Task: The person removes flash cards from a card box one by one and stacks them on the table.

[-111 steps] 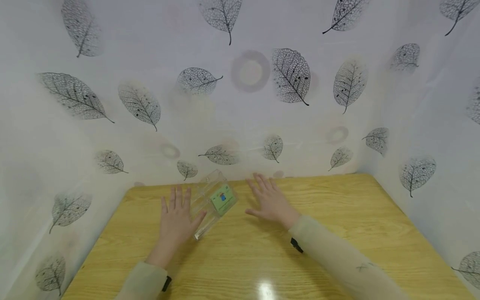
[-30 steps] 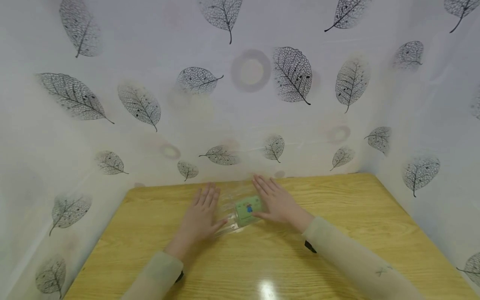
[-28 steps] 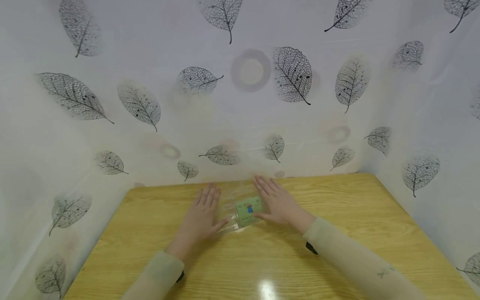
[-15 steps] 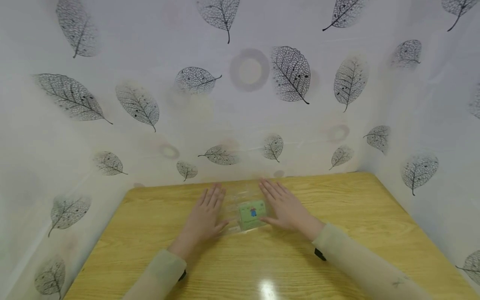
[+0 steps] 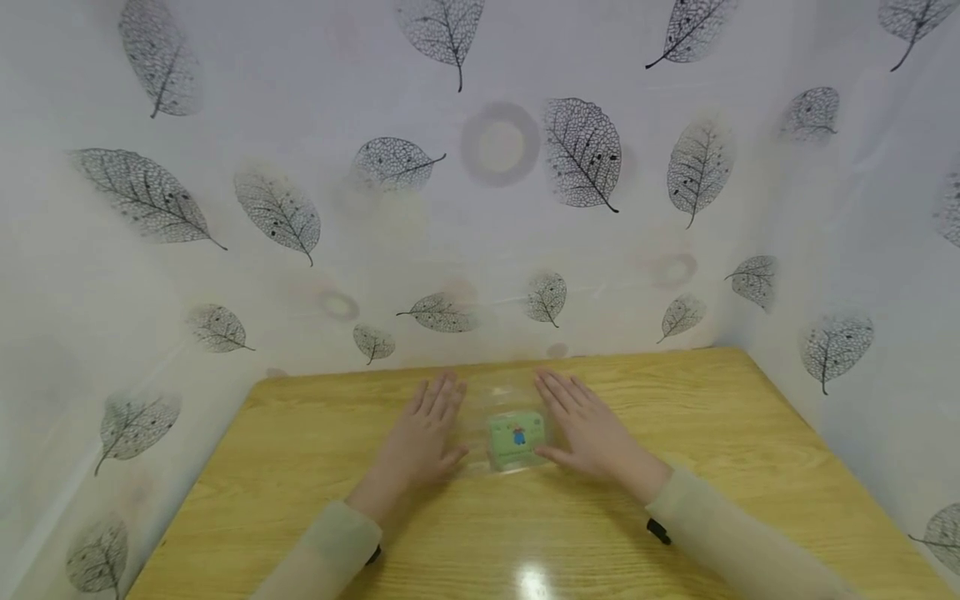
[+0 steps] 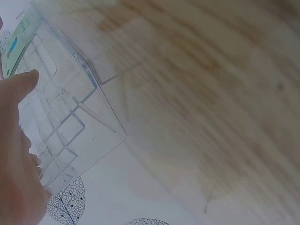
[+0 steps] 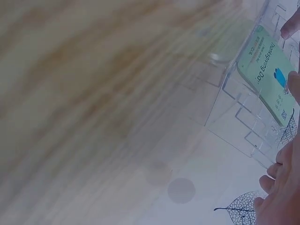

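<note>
A clear plastic box (image 5: 477, 417) with several moulded compartments lies on the wooden table near its back edge. In one compartment sits a green card (image 5: 516, 440) printed with a blue figure; the right wrist view shows "Thanksgiving Day" lettering on the card (image 7: 269, 70). My left hand (image 5: 420, 442) is at the box's left side, fingers straight and pointing away, thumb toward the box. Along the opposite side lies my right hand (image 5: 592, 437), its fingers also straight and its thumb at the card's right edge. The left wrist view shows the box's transparent dividers (image 6: 70, 122) beside the left hand (image 6: 16, 159).
A white cloth (image 5: 337, 250) printed with dark leaf skeletons hangs behind the table (image 5: 675, 417) and along both sides. Light glares off the tabletop near the front. Each wrist carries a dark strap-like device, such as the one under the right sleeve (image 5: 658, 531).
The box has slid right and turned from a slant to nearly square with the table. My left hand has moved right beside it. Lately both hands and the box shift slightly right and nearer.
</note>
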The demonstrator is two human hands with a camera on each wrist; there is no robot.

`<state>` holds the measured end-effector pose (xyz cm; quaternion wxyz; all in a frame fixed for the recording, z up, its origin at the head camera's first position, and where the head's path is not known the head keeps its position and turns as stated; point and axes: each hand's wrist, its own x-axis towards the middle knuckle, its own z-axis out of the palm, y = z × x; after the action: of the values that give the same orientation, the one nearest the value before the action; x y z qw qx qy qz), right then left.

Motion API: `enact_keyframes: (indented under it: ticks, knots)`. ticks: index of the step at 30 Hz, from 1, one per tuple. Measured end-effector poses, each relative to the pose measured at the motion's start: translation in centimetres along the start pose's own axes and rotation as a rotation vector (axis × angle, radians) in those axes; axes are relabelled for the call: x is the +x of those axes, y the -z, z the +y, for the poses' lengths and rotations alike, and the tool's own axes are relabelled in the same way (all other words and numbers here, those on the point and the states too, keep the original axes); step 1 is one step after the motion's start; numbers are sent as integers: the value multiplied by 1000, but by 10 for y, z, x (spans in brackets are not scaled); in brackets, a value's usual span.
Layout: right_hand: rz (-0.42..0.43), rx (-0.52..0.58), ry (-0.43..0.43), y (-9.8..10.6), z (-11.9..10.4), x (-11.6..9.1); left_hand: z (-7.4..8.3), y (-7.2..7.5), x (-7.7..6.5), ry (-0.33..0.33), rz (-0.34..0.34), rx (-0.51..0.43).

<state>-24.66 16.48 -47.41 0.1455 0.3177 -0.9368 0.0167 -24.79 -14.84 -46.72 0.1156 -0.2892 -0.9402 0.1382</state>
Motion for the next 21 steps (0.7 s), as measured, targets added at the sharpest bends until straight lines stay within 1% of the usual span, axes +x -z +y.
enact_keyframes:
  ticks: [4,9,12,19,21]
  knots:
    - [18,3,-2,1,1,-7,5,1,1,-11,8,-2]
    - [40,-3,-9,2,0,-15,10,2,3,-23,-11,5]
    - [45,-7,-19,3,-1,-19,12,4,3,-34,-8,19]
    - [20,-11,-46,8,-6,-28,18,5,3,-44,15,4]
    - [13,-10,-55,9,-7,-31,19,6,3,-46,12,4]
